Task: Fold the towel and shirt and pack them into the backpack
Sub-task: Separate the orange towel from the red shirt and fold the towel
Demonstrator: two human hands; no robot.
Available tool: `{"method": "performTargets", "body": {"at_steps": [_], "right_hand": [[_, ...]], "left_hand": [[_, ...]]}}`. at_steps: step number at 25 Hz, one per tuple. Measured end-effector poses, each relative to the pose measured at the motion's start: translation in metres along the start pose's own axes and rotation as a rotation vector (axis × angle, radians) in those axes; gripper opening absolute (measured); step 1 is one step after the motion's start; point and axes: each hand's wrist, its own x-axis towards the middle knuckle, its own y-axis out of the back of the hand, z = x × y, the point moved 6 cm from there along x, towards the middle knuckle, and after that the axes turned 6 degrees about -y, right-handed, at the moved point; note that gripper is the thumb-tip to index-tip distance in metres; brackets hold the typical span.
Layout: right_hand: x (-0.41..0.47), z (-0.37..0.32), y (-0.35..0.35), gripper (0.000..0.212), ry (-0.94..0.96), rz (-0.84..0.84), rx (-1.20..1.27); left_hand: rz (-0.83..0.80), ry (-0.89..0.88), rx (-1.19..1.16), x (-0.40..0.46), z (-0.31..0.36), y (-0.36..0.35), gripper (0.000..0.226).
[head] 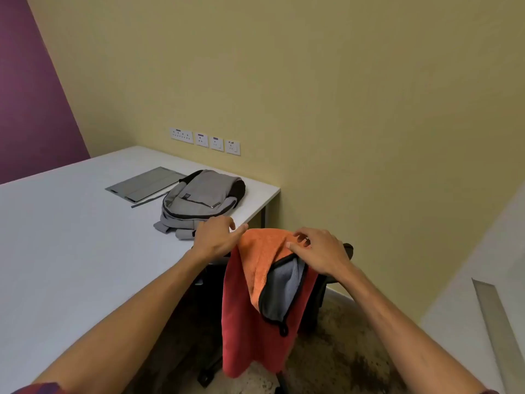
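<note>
Nearest the camera, two bare forearms reach forward over a black chair [335, 282] that stands just off the table's corner. Draped over the chair's back hang two cloths: a red shirt [241, 322] underneath, and over it an orange towel [264, 257] with a grey underside and black edging, one corner turned back so the grey shows. The left hand [214, 237] lies at the towel's upper left edge; its fingers look loosely extended, and whether they actually pinch the cloth cannot be told. The right hand [318, 248] rests on the towel's top right, thumb and curled fingers seeming to gather the fabric there. Holding the top edge at both ends would likely let the towel be lifted clear of the shirt and spread for folding. Further off, on the white table [71, 237], the grey backpack [199, 200] lies flat, apparently zipped, near the far right corner. Beside it is a flat grey sleeve [145, 183]. Wall sockets [204, 140] sit behind.
</note>
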Motion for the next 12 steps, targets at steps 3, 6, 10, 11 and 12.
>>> {"method": "performTargets", "body": {"at_steps": [3, 6, 10, 11, 12], "right_hand": [[0.001, 0.002, -0.010, 0.043, -0.021, -0.015, -0.044], [0.002, 0.007, -0.016, 0.042, -0.074, 0.003, -0.058], [0.006, 0.019, -0.017, 0.063, -0.239, -0.004, -0.178], [0.008, 0.022, -0.019, 0.070, -0.286, -0.023, -0.223], [0.009, 0.024, -0.022, 0.075, -0.329, -0.050, -0.249]], "left_hand": [[-0.075, 0.056, 0.050, 0.004, -0.007, -0.010, 0.058], [-0.221, 0.157, 0.081, 0.008, -0.019, -0.025, 0.074], [-0.398, 0.208, 0.140, 0.007, -0.025, -0.037, 0.094], [-0.425, 0.217, 0.131, 0.005, -0.023, -0.039, 0.095], [-0.450, 0.236, 0.078, 0.005, -0.023, -0.045, 0.095]]}}
